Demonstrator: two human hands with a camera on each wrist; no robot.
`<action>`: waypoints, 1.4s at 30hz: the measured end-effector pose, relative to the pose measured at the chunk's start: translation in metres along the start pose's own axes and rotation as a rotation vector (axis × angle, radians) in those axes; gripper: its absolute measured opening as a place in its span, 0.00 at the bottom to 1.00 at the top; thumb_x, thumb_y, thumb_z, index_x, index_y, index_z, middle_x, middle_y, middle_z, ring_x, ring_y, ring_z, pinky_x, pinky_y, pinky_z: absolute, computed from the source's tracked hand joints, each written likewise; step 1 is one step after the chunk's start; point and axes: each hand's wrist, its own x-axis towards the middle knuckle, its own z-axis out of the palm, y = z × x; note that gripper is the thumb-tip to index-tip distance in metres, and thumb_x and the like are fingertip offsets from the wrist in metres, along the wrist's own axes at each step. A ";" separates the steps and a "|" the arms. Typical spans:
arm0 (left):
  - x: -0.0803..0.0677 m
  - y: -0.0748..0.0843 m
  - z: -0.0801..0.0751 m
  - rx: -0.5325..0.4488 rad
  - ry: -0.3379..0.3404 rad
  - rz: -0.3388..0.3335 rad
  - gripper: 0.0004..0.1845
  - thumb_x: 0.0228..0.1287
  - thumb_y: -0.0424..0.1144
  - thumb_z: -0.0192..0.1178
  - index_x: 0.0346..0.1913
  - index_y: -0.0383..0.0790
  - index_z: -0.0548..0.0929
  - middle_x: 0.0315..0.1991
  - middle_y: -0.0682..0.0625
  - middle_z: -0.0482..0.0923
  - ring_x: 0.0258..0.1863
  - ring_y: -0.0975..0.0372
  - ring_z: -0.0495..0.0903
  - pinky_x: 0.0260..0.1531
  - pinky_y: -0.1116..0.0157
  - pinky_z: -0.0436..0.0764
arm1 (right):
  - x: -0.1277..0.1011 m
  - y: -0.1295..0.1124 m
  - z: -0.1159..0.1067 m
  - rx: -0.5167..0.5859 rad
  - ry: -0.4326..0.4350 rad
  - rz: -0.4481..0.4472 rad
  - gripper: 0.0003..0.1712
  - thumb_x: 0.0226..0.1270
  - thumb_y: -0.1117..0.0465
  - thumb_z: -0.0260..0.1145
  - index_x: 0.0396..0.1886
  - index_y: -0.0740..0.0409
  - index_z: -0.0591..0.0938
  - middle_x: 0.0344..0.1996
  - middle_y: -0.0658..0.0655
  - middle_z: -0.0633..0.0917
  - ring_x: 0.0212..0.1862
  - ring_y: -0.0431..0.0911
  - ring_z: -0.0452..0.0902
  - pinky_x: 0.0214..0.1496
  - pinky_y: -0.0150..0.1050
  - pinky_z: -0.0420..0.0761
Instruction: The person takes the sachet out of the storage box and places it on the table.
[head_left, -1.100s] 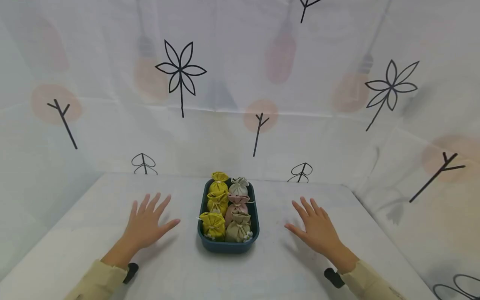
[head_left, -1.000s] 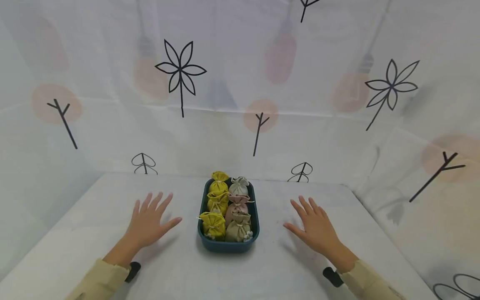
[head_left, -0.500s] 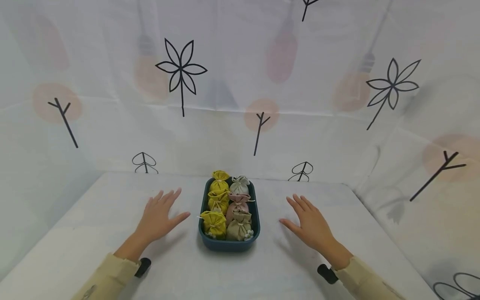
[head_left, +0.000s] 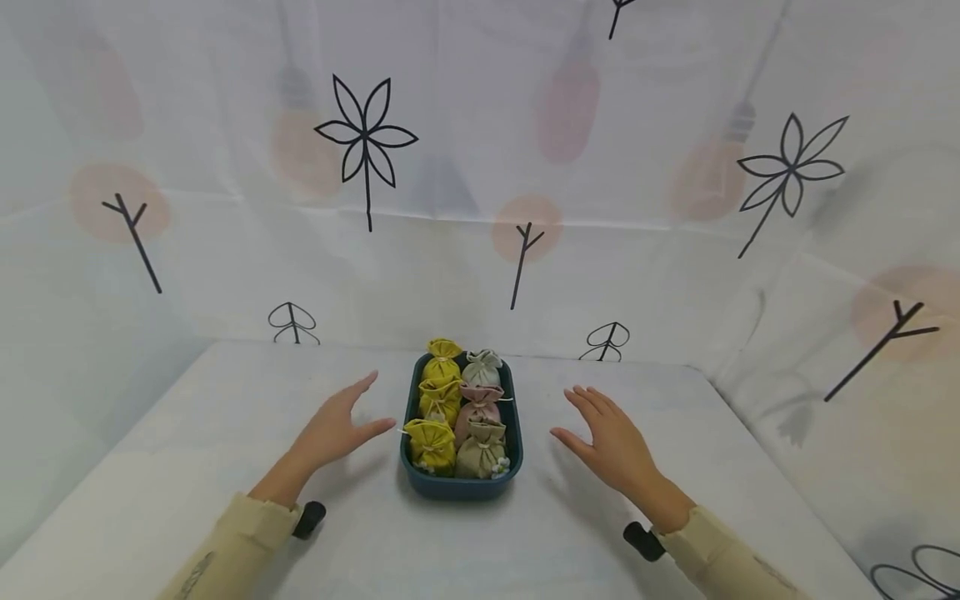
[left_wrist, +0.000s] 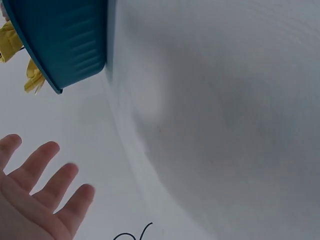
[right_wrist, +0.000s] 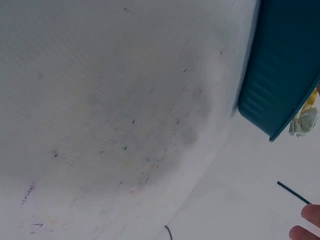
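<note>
fingers of the left hand (head_left: 333, 431) are lying straight and slightly spread, holding nothing; the right hand (head_left: 611, 441) is mirroring it, fingers loose and apart. between them the tray (head_left: 461, 486) is sitting on the table (head_left: 225, 417), its long axis running away from the person. the left thumb is sitting nearer the rim. the dark teal tray is holding six small drawstring pouches (head_left: 431, 442), yellow, pink and beige.

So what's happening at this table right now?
A person holds both hands open on either side of a teal tray packed with six small drawstring pouches: three yellow, one white, one pink, one beige. The left hand and right hand are each close to the tray, touching nothing, and no pouch has been lifted.
</note>
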 end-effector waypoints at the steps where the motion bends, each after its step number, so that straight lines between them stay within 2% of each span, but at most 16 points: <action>1: 0.002 0.001 0.001 -0.020 -0.008 -0.009 0.47 0.55 0.60 0.62 0.72 0.45 0.55 0.67 0.39 0.61 0.65 0.43 0.58 0.59 0.41 0.60 | 0.000 -0.001 0.000 0.002 0.005 0.000 0.38 0.59 0.44 0.66 0.62 0.62 0.71 0.61 0.64 0.71 0.64 0.58 0.61 0.61 0.58 0.64; 4: 0.005 0.004 0.004 -0.069 -0.028 -0.040 0.47 0.53 0.60 0.63 0.72 0.47 0.55 0.65 0.39 0.64 0.63 0.44 0.62 0.56 0.42 0.64 | 0.002 -0.005 0.001 0.014 0.010 0.000 0.37 0.58 0.45 0.66 0.62 0.62 0.72 0.61 0.64 0.72 0.63 0.58 0.62 0.60 0.58 0.66; 11: 0.010 0.012 0.011 -0.168 -0.059 -0.064 0.46 0.54 0.58 0.64 0.72 0.46 0.56 0.62 0.38 0.67 0.58 0.46 0.69 0.52 0.49 0.73 | 0.006 -0.012 0.002 0.033 0.027 -0.004 0.36 0.58 0.45 0.67 0.61 0.62 0.73 0.59 0.62 0.73 0.62 0.57 0.64 0.59 0.57 0.67; 17: 0.015 0.016 0.017 -0.231 -0.071 -0.119 0.41 0.56 0.51 0.65 0.70 0.44 0.60 0.58 0.41 0.72 0.54 0.49 0.74 0.47 0.52 0.77 | 0.010 -0.016 0.001 0.091 0.065 -0.047 0.34 0.57 0.48 0.68 0.59 0.62 0.74 0.57 0.61 0.75 0.60 0.55 0.68 0.59 0.54 0.69; 24: 0.019 0.023 0.023 -0.381 -0.086 -0.208 0.36 0.58 0.40 0.65 0.68 0.40 0.62 0.56 0.39 0.73 0.46 0.53 0.79 0.38 0.60 0.82 | 0.015 -0.022 0.002 0.211 0.097 -0.100 0.31 0.56 0.51 0.70 0.57 0.61 0.76 0.54 0.60 0.78 0.57 0.54 0.71 0.56 0.52 0.72; 32: 0.022 0.026 0.027 -0.463 -0.100 -0.238 0.28 0.60 0.36 0.62 0.64 0.37 0.68 0.52 0.41 0.75 0.42 0.56 0.80 0.35 0.62 0.83 | 0.019 -0.028 0.003 0.326 0.079 -0.087 0.30 0.54 0.54 0.72 0.56 0.59 0.78 0.51 0.57 0.79 0.47 0.52 0.78 0.46 0.49 0.79; 38: 0.023 0.025 0.029 -0.491 -0.105 -0.259 0.26 0.60 0.36 0.63 0.62 0.37 0.71 0.51 0.42 0.76 0.42 0.57 0.80 0.35 0.62 0.82 | 0.023 -0.034 0.005 0.418 0.044 -0.082 0.29 0.54 0.54 0.71 0.56 0.59 0.77 0.52 0.57 0.79 0.48 0.51 0.78 0.48 0.46 0.79; 42: 0.025 0.024 0.031 -0.507 -0.103 -0.276 0.26 0.60 0.35 0.63 0.62 0.37 0.72 0.51 0.42 0.76 0.41 0.58 0.80 0.35 0.63 0.82 | 0.024 -0.039 0.004 0.507 -0.013 -0.038 0.31 0.54 0.53 0.71 0.57 0.59 0.76 0.53 0.57 0.78 0.50 0.51 0.77 0.50 0.44 0.79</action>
